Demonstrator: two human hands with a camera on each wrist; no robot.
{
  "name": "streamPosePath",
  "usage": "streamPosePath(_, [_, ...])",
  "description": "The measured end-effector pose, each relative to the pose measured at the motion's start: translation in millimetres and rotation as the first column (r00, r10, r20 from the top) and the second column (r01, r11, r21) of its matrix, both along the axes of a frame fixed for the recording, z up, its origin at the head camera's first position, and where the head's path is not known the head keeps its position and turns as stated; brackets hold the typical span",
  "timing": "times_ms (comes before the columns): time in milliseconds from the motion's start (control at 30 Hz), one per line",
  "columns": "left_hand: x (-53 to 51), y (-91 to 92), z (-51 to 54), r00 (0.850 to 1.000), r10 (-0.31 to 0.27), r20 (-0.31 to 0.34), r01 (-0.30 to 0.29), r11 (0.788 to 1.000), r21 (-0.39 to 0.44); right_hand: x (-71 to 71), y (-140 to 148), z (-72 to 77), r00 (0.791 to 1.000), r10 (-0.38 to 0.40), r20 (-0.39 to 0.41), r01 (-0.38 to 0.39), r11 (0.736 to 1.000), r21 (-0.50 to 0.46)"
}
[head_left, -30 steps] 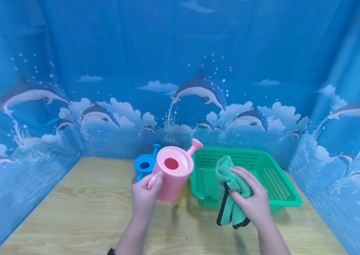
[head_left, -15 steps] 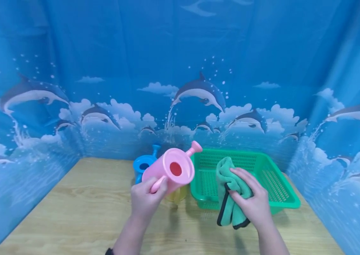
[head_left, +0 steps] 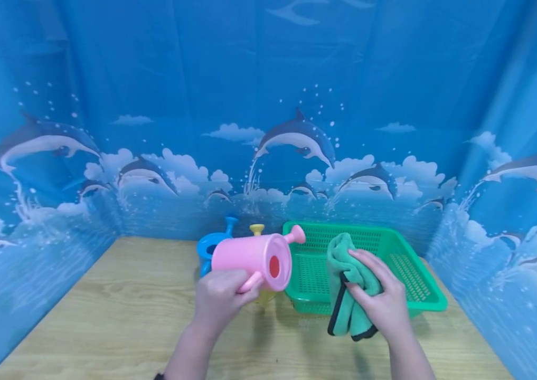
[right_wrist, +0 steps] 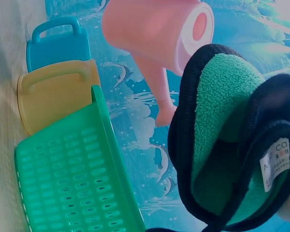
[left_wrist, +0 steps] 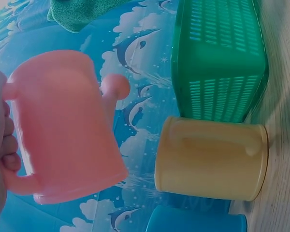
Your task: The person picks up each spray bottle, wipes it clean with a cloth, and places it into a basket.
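My left hand (head_left: 220, 298) grips the handle of a pink toy watering can (head_left: 242, 256), held in the air and tipped well over toward the right. Its round red opening faces right, and the spout points to the upper right. Fingers curl round the handle in the left wrist view. In my right hand (head_left: 384, 301) is a folded green cloth (head_left: 351, 285) with black edging, held above the front of the green basket (head_left: 308, 303). A white label (right_wrist: 275, 164) shows on the cloth. The can and cloth are apart.
Behind the pink can stand a blue watering can (head_left: 205, 248) and a yellow one (left_wrist: 210, 159), partly hidden in the head view. The yellow can is beside the basket. All stand on a wooden table (head_left: 121, 316) before a dolphin-print curtain (head_left: 230, 79).
The pink watering can has tipped from nearly upright to almost lying on its side, its opening turning right. The yellow can's spout has come into sight. The cloth has barely shifted.
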State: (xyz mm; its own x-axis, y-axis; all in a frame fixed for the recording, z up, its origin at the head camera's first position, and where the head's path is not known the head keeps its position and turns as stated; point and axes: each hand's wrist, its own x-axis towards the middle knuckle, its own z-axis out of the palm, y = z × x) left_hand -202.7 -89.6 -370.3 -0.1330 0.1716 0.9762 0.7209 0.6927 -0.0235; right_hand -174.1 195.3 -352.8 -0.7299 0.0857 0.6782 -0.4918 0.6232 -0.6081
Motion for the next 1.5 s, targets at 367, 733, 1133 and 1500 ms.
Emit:
streamPosePath(367, [-1.8, -2.4, -1.5, 0.995, 0.016, -0.102, -0.027, 0.994, -0.104, -1.7, 0, 1.3, 1.000, -0.011, 0.003, 0.011, 1.000, 0.000])
streamPosePath(733, [-0.5, 1.7, -1.4, 0.992, -0.040, -0.117, 0.017, 0.982, -0.189, -2.9, 0, 0.7, 1.000, 0.022, -0.018, -0.021, 1.000, 0.012])
streamPosePath(1133, [0.0, 7.4, -3.2, 0.976, -0.094, -0.198, 0.048, 0.973, -0.228, -3.0, 0, -2.7, 0.999, 0.035, -0.037, -0.035, 0.999, 0.002])
streamPosePath(1500, [1.8, 12.7, -2.6, 0.967, -0.123, -0.224, 0.065, 0.966, -0.249, 5.3, -4, 0.9, 0.981, 0.121, -0.149, -0.114, 0.992, 0.052])
